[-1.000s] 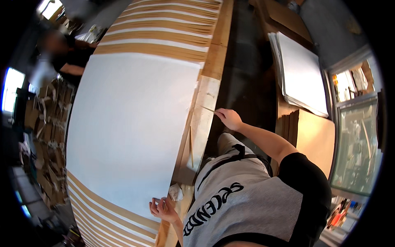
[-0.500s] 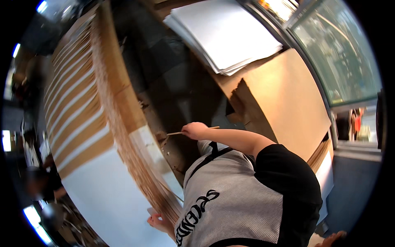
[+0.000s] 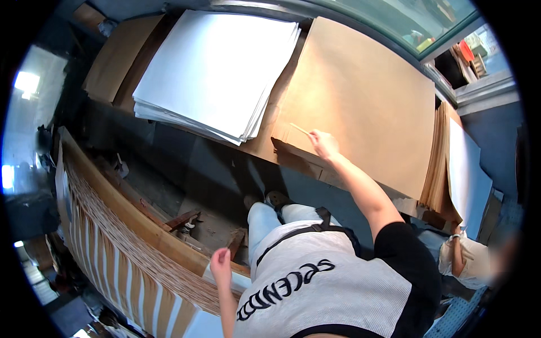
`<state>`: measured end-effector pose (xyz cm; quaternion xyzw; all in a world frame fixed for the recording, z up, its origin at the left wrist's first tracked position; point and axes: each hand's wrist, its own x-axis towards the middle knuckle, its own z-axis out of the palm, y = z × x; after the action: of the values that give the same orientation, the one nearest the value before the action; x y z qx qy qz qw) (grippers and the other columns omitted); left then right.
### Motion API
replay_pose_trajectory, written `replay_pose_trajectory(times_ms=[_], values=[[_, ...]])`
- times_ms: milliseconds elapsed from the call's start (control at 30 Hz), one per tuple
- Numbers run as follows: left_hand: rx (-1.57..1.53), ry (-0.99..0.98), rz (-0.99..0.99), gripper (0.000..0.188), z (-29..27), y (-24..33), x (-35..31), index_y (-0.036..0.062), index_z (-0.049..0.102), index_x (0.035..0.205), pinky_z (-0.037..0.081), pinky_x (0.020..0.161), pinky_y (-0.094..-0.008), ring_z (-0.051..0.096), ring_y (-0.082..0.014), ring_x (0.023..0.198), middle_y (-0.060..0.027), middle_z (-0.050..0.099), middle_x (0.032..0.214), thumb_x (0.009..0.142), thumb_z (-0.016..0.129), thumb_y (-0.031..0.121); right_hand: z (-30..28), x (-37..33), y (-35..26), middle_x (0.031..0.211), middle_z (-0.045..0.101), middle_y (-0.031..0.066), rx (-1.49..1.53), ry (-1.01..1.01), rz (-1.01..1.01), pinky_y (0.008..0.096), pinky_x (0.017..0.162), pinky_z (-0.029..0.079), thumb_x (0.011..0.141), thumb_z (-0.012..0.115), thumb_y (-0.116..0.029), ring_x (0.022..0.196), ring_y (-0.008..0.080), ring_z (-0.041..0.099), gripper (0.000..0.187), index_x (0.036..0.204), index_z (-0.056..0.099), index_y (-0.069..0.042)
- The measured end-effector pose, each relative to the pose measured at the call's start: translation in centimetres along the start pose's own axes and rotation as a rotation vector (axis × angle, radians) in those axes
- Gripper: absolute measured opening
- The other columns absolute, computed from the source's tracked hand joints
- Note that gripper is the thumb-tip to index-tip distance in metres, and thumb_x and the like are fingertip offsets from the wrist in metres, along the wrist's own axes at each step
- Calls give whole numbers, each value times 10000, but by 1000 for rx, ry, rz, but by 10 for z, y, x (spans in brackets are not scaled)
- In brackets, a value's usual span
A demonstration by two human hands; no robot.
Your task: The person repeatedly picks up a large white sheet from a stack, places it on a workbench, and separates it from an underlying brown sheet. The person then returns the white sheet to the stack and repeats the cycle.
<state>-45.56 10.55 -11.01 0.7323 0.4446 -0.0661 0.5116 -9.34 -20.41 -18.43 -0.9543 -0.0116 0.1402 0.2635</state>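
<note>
In my right hand (image 3: 323, 145) is a thin pale wooden stick (image 3: 300, 129), pinched between the fingers. Its free end points left, over a large stack of brown sheets (image 3: 360, 96) topped by a smooth brown sheet. My left hand (image 3: 221, 263) is raised beside my waist, near the inner edge of a long wooden-edged bench (image 3: 135, 234). Its fingers look curled together; whether anything is in them is hidden. On that bench lie overlapping brown and white sheets (image 3: 121, 281), fanned into stripes, with rough layered edges along the near side.
A stack of white sheets (image 3: 214, 73) stands left of the brown one. Wood scraps (image 3: 183, 219) lie on the floor below the bench. A glass panel (image 3: 394, 22) stands behind the stacks. Another person (image 3: 468, 256) is at the right, beside more stacked sheets (image 3: 437, 158).
My view has turned right, toward the stacks. My right hand has reached forward with the stick, from near my body to over the brown stack. My left hand has lifted off the bench.
</note>
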Motion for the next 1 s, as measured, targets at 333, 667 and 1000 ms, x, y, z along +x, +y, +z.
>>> replay_pose_trajectory(times_ms=[333,667,1000], values=[[496,-151,634,344,152,137,286,16,527,1082,436,827,-380,540,-323,973,-169,568,1045,812,575,223,-7,-105,39,590,513,-1,594,122,437,216,514,387,887,503,-219,544,61,473,220,958,617,-45],[946,-203,543,681,251,146,385,-16,282,1304,273,1040,-330,281,-278,1273,-164,308,1365,741,641,118,-22,-121,-40,589,503,-18,506,89,787,193,505,360,888,503,-166,548,38,453,203,991,612,-28],[672,-412,428,139,218,175,399,40,646,710,454,543,-328,582,-244,563,-108,611,627,718,662,178,-13,3,-92,613,530,13,575,-76,548,210,524,394,809,620,-217,563,54,476,226,845,616,6]])
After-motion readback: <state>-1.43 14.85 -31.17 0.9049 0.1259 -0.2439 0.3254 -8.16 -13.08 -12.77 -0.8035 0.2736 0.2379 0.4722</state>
